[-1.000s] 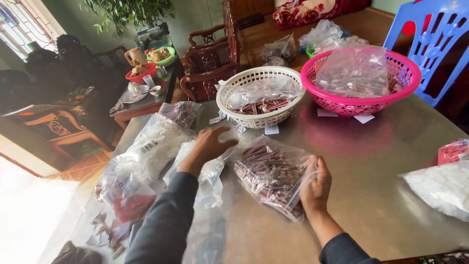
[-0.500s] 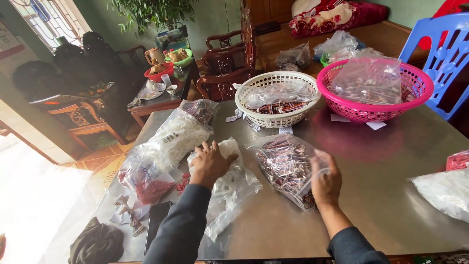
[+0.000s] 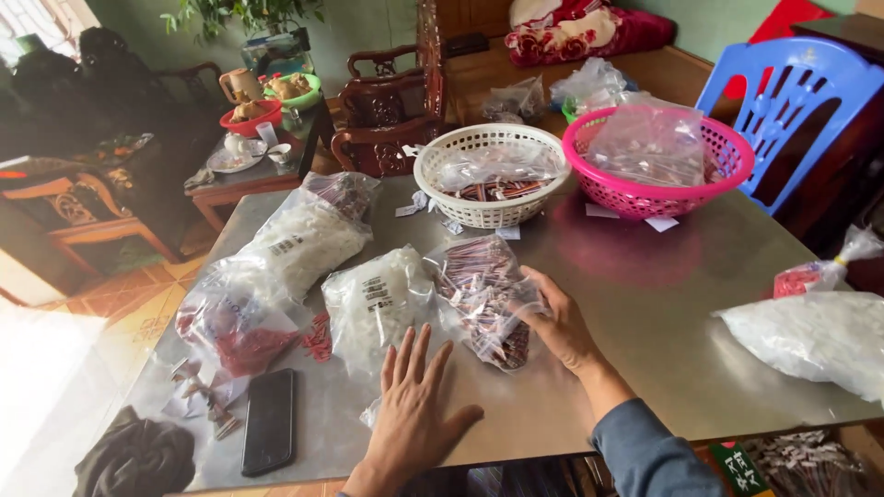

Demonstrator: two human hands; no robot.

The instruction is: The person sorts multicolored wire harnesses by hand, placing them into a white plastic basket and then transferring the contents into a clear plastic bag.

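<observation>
My left hand [image 3: 412,412] lies flat on the metal table [image 3: 645,304], fingers spread, just below a clear bag of small white pieces [image 3: 376,302]. It holds nothing. My right hand [image 3: 560,324] grips the right edge of a clear bag of red and white pieces [image 3: 482,293], which rests on the table beside the white bag.
A white basket [image 3: 488,173] and a pink basket [image 3: 657,162] with bags stand at the back. More bags [image 3: 285,248] lie to the left, a black phone [image 3: 269,420] and dark cloth [image 3: 136,456] near the front edge, a white bag [image 3: 812,337] right, a blue chair [image 3: 794,103] behind.
My left hand let go of the white bag and moved back toward me, now flat on the table. My right hand stays on the red and white bag. The view shifted.
</observation>
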